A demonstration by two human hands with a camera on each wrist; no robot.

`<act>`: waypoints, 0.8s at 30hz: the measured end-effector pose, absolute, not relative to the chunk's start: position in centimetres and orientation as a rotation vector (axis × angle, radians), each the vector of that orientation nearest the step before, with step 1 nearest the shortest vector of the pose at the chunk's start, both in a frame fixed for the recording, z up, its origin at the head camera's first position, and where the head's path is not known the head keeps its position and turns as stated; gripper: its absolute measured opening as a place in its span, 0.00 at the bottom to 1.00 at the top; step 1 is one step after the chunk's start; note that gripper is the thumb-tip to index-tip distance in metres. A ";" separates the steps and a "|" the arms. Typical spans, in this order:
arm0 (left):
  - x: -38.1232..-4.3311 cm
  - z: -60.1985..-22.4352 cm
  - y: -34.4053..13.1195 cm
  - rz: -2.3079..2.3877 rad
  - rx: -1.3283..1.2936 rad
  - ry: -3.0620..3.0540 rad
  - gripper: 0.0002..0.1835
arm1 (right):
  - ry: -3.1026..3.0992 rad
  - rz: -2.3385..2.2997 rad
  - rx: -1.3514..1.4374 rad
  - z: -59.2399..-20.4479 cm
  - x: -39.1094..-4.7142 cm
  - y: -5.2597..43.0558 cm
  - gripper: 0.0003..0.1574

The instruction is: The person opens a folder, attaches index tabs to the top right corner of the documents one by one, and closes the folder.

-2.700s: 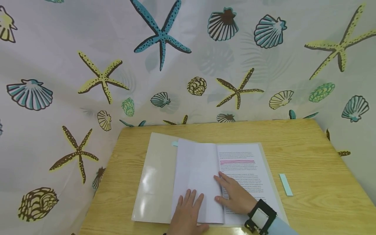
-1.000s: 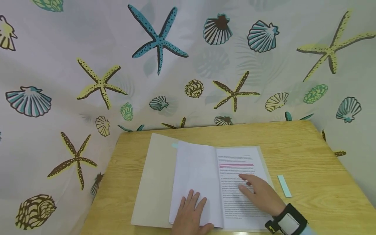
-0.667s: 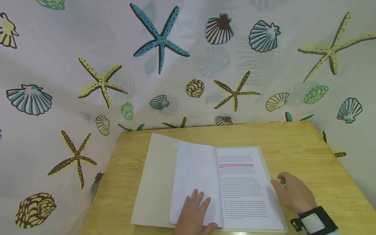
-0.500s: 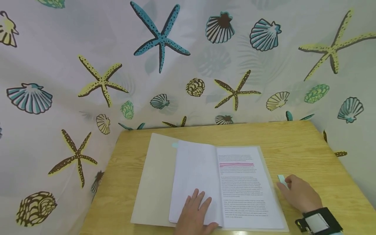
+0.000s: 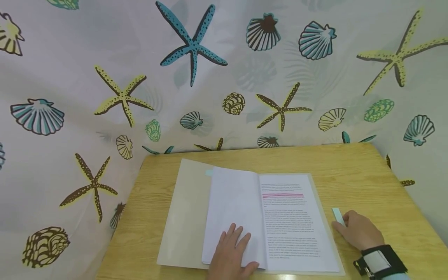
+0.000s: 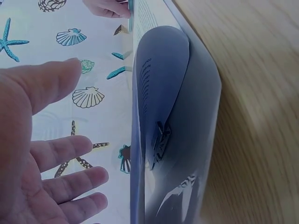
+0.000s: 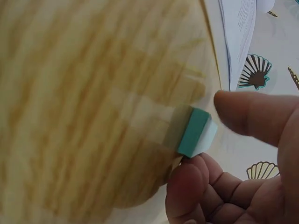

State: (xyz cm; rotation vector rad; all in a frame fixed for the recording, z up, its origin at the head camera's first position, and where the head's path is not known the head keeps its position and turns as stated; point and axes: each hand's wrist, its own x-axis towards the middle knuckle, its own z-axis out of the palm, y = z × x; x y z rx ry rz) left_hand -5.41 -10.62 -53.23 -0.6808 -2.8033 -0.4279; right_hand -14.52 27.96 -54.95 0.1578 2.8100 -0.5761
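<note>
A document folder (image 5: 187,217) lies spread out on the table, a blank white page (image 5: 234,202) turned left and a printed page (image 5: 288,223) with pink-highlighted lines on the right. My left hand (image 5: 229,252) rests flat on the lower part of the blank page, fingers spread. To the right of the folder is a slim teal pad of sticky notes (image 5: 337,214). My right hand (image 5: 362,232) has thumb and curled index finger around its near part, covering that end. Up close in the right wrist view, the pad's teal edge (image 7: 195,132) sits against the index finger, thumb tip beside it.
A light blue tab (image 5: 209,172) shows at the top of the blank page. Inside the folder, the left wrist view shows a dark metal clip (image 6: 161,140). The wooden table (image 5: 371,175) ends at a hanging cloth (image 5: 217,77) with sea prints.
From the middle of the printed page, my right hand has moved right, off the folder, to the sticky note pad. My left hand stays on the blank page, slightly further right.
</note>
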 end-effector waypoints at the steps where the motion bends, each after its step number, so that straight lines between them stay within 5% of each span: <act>1: -5.4 -53.2 -10.6 -0.425 -0.677 -2.805 0.36 | 2.808 -0.577 0.164 -54.9 -14.6 27.9 0.37; 16: -5.6 -53.4 -11.1 -0.551 -0.671 -2.703 0.32 | 2.868 -0.636 0.203 -54.7 -15.1 27.4 0.30; 24: -6.3 -52.0 -10.4 -0.944 -0.556 -2.608 0.22 | 2.887 -0.801 0.078 -53.7 -15.3 23.2 0.25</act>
